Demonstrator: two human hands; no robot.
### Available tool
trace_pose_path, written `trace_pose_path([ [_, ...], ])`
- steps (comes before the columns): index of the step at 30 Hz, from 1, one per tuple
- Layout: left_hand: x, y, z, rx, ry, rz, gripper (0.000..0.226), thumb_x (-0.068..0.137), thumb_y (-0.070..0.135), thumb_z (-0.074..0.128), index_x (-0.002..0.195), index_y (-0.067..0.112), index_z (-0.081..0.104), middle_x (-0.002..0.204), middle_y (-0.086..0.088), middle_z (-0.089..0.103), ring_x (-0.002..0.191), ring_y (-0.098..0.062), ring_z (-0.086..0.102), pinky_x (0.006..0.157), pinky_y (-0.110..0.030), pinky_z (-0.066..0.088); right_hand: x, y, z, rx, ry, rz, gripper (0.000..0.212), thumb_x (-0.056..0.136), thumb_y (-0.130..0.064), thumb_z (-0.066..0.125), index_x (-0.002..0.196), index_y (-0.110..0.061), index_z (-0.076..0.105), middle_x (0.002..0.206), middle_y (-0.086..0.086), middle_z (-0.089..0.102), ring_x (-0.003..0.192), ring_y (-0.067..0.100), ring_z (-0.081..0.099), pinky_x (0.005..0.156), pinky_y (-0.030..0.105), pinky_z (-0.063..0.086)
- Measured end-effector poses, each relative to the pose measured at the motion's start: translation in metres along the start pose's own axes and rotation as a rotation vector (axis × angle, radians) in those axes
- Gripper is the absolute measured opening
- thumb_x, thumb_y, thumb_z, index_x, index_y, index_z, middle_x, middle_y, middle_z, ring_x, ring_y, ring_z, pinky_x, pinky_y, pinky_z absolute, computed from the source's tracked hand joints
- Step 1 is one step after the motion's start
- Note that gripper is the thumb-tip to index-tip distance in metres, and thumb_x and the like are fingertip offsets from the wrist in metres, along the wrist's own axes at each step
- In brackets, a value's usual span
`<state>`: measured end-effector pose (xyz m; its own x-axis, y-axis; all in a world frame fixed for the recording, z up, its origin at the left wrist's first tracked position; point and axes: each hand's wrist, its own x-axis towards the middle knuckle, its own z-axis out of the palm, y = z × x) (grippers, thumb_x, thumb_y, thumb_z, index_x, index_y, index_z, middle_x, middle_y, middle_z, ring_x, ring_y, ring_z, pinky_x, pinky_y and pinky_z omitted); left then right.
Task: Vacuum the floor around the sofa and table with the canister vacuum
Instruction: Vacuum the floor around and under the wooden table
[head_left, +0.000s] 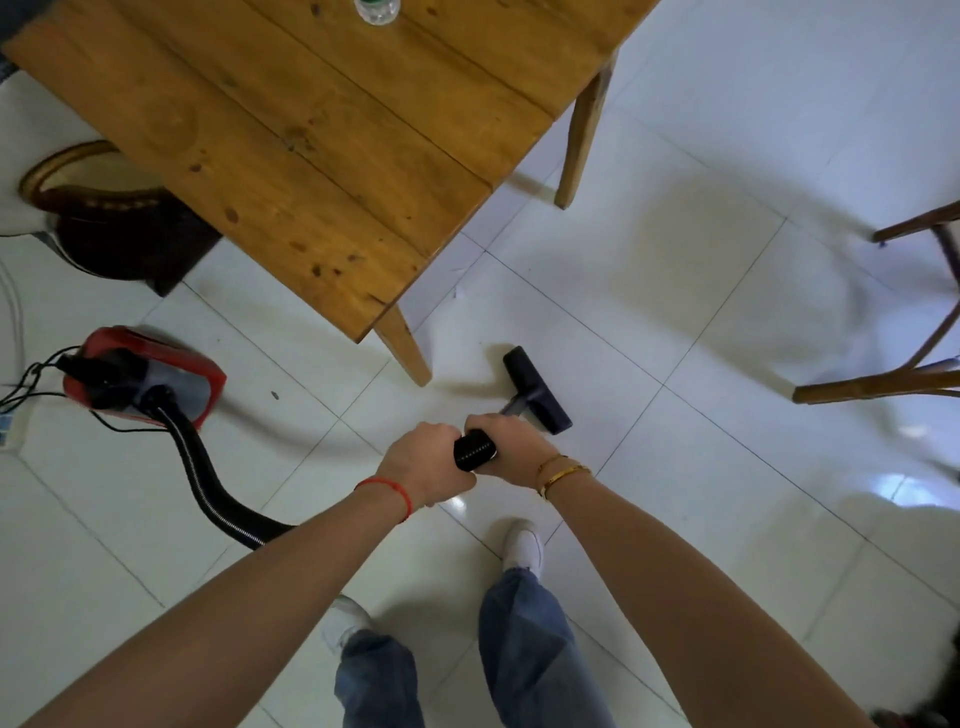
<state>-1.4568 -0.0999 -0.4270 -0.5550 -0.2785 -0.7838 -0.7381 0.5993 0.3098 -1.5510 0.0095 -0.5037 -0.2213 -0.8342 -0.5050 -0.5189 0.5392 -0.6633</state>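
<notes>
A red and grey canister vacuum (145, 376) sits on the white tiled floor at the left. Its black ribbed hose (208, 483) curves from the canister and passes behind my left forearm. My left hand (423, 462) and my right hand (511, 449) both grip the black handle (474, 451) of the wand. The dark floor nozzle (537, 389) lies flat on the tiles just right of the near leg (405, 345) of the wooden table (291, 140). Most of the wand is hidden behind my hands.
A dark wooden chair or sofa seat (104, 218) stands under the table's left side. Wooden chair legs (893, 379) are at the right edge. A power strip (10, 423) and black cords lie left of the canister. A clear bottle (376, 10) stands on the table. My white shoes (524, 543) are below.
</notes>
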Motion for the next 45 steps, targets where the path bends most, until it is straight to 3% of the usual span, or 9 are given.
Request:
trace_pose_path([
  [4, 0.04, 0.037, 0.004, -0.038, 0.026, -0.004, 0.016, 0.075, 0.016, 0.058, 0.088, 0.01, 0.061, 0.07, -0.004, 0.062, 0.05, -0.018, 0.055, 0.053, -0.026, 0.05, 0.01, 0.041, -0.033, -0.061, 0.001, 0.015, 0.018, 0.082, -0.015, 0.066, 0.094, -0.009, 0.055, 0.093, 0.008, 0.06, 0.079, 0.018, 0.05, 0.076, 0.032, 0.046],
  [12, 0.1, 0.108, 0.001, -0.065, 0.088, 0.066, 0.017, 0.075, 0.017, 0.06, 0.089, 0.009, 0.062, 0.068, -0.003, 0.06, 0.056, -0.023, 0.059, 0.058, -0.028, 0.053, 0.022, 0.114, -0.094, -0.144, 0.054, 0.056, 0.015, 0.08, -0.017, 0.066, 0.09, -0.016, 0.054, 0.091, 0.002, 0.06, 0.08, 0.018, 0.053, 0.071, 0.028, 0.043],
  [17, 0.097, 0.114, -0.004, -0.116, 0.084, 0.051, 0.009, 0.075, 0.016, 0.059, 0.082, 0.01, 0.059, 0.057, -0.001, 0.057, 0.044, -0.019, 0.058, 0.047, -0.021, 0.048, 0.024, 0.112, -0.104, -0.16, 0.034, 0.021, 0.015, 0.081, -0.017, 0.066, 0.089, -0.018, 0.053, 0.091, 0.002, 0.061, 0.083, 0.02, 0.057, 0.077, 0.034, 0.05],
  [21, 0.076, 0.094, 0.0, -0.169, 0.069, -0.002, 0.004, 0.076, 0.015, 0.059, 0.075, 0.013, 0.055, 0.054, -0.001, 0.057, 0.039, -0.015, 0.055, 0.042, -0.017, 0.043, 0.021, 0.088, -0.09, -0.142, -0.014, -0.05, 0.016, 0.082, -0.017, 0.068, 0.089, -0.017, 0.053, 0.093, 0.005, 0.062, 0.085, 0.018, 0.054, 0.081, 0.032, 0.048],
  [27, 0.032, 0.055, 0.014, -0.176, 0.048, -0.064, 0.006, 0.076, 0.015, 0.059, 0.074, 0.013, 0.054, 0.055, -0.002, 0.058, 0.043, -0.016, 0.057, 0.051, -0.025, 0.052, 0.01, 0.048, -0.051, -0.105, -0.087, -0.109, 0.021, 0.08, -0.017, 0.071, 0.096, -0.012, 0.058, 0.096, 0.008, 0.062, 0.087, 0.02, 0.055, 0.084, 0.035, 0.048],
  [34, -0.012, 0.027, 0.034, -0.142, 0.137, -0.111, 0.007, 0.081, 0.018, 0.057, 0.08, 0.012, 0.052, 0.06, 0.0, 0.052, 0.061, -0.024, 0.058, 0.06, -0.029, 0.053, -0.012, 0.012, 0.001, -0.112, 0.005, 0.036, 0.058, 0.079, -0.019, 0.069, 0.132, -0.016, 0.047, 0.119, 0.013, 0.053, 0.105, 0.03, 0.056, 0.092, 0.043, 0.049],
  [41, -0.047, 0.019, 0.068, -0.227, 0.167, -0.151, 0.012, 0.081, 0.021, 0.058, 0.075, 0.013, 0.053, 0.058, 0.0, 0.052, 0.061, -0.023, 0.057, 0.066, -0.031, 0.055, -0.044, -0.003, 0.04, -0.09, 0.083, 0.064, 0.027, 0.083, -0.006, 0.058, 0.109, -0.012, 0.055, 0.099, 0.014, 0.064, 0.089, 0.031, 0.061, 0.079, 0.038, 0.051],
  [45, -0.058, 0.017, 0.086, -0.28, 0.142, -0.157, 0.015, 0.081, 0.017, 0.056, 0.068, 0.014, 0.051, 0.054, 0.0, 0.054, 0.043, -0.014, 0.052, 0.052, -0.023, 0.049, -0.056, 0.004, 0.049, -0.114, 0.037, 0.002, 0.024, 0.082, -0.009, 0.06, 0.106, -0.013, 0.056, 0.096, 0.012, 0.065, 0.086, 0.03, 0.061, 0.078, 0.038, 0.051],
])
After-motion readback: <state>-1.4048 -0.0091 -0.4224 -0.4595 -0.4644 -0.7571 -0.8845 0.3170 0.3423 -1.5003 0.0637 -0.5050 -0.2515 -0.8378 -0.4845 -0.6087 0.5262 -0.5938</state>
